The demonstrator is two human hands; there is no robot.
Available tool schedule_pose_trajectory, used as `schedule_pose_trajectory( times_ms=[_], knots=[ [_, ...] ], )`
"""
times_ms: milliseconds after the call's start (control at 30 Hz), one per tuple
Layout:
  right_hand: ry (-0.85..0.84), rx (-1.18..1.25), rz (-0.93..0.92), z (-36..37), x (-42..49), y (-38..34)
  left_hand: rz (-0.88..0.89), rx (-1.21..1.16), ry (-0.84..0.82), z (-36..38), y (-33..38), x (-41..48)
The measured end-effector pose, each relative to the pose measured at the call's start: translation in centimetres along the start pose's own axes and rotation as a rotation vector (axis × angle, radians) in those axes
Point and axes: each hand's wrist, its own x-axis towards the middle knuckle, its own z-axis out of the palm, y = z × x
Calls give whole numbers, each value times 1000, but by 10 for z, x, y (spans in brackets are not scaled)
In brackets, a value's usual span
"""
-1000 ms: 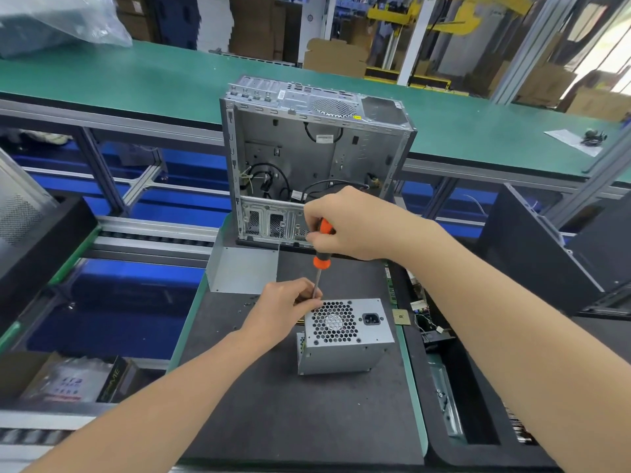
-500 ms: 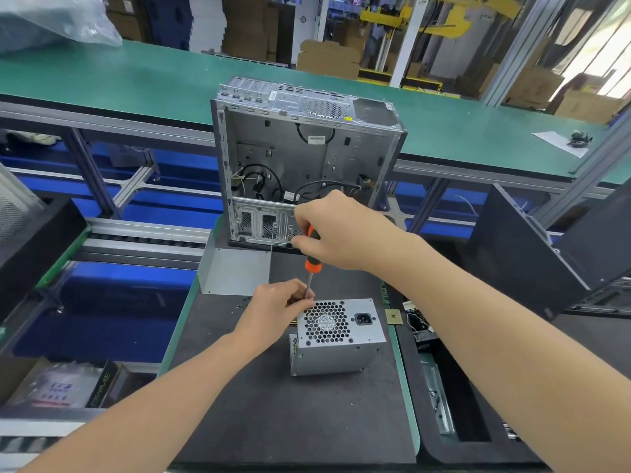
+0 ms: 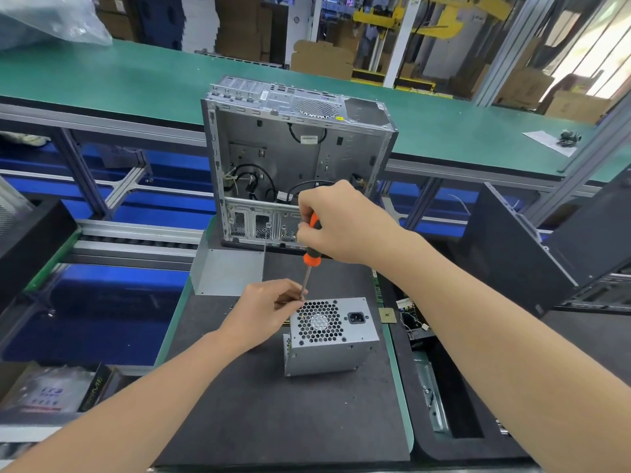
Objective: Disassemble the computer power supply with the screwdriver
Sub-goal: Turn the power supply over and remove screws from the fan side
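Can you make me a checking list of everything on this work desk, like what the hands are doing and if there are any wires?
Surface: black mat, with the power supply standing on it.
Job's things: power supply, fan grille facing up; screwdriver nearly upright, tip at the grille's far left corner.
Clutter: metal panel lying behind the left hand; small square chip to the right of the power supply.
Hands: right hand grips the orange handle; left hand pinches the shaft near the tip.
Cables: black cables inside the open computer case; thin wires in the tray on the right.
Surroundings: green conveyor belt; cardboard boxes behind it.
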Motion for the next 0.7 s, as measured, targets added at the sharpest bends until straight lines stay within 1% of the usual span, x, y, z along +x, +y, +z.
schedule_pose_trajectory(
  times_ms=[133,500,600,700],
  knots=[
    [10,6,8,-3,0,3,76,64,-33,-3,3,3],
    [21,-3,-12,-2,0,1,88,212,-191,-9,8,12],
    [29,-7,-3,-2,0,2,99,247,-178,-8,6,14],
    [40,-8,6,-4,1,3,40,217,-131,-5,2,15]
  ],
)
